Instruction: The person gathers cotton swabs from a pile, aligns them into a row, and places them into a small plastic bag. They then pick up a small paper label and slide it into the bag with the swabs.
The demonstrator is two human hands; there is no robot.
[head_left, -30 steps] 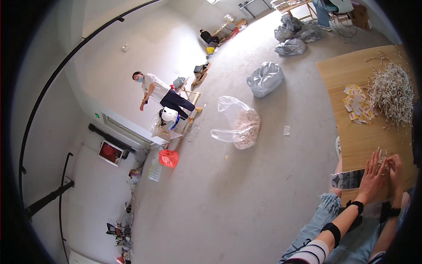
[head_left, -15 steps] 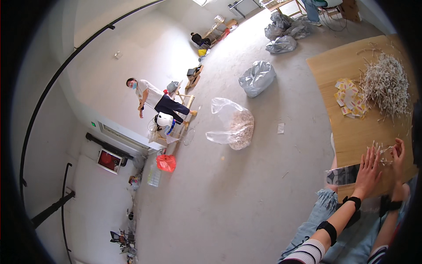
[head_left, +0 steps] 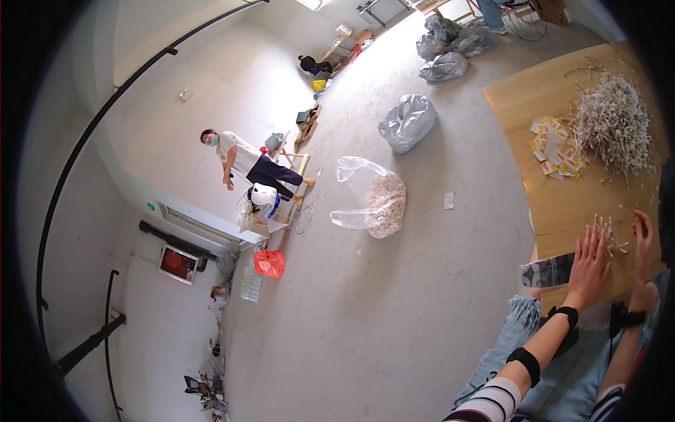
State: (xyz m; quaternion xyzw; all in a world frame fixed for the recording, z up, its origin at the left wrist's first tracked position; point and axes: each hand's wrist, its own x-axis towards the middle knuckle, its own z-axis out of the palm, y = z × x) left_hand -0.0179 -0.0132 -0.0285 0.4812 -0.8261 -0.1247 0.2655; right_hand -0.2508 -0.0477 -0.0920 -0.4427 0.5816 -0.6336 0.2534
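Observation:
My left hand [head_left: 589,271] lies on the wooden table [head_left: 555,218] with its fingers stretched out beside a small bunch of white cotton swabs [head_left: 613,239]. To the right of that bunch is my right hand [head_left: 643,239], raised with curled fingers. A single cotton swab [head_left: 625,209] sticks out from its fingertips. Farther up the table lies a large heap of cotton swabs [head_left: 613,123]. Left of the heap is a loose pile of yellow-and-white printed paper pieces [head_left: 557,148]. Near my left wrist, a clear packet with dark patterning [head_left: 547,273] lies at the table edge.
A clear bag of pale small pieces [head_left: 385,204] and a grey plastic bag [head_left: 408,125] stand on the floor to the left. More grey bags [head_left: 446,46] lie farther off. A masked person [head_left: 246,158] is by the wall near a red bag [head_left: 269,263].
My right hand's fingers have curled from a looser, more extended pose, with a swab now at their tips. My left hand stays flat on the table. The view has shifted slightly.

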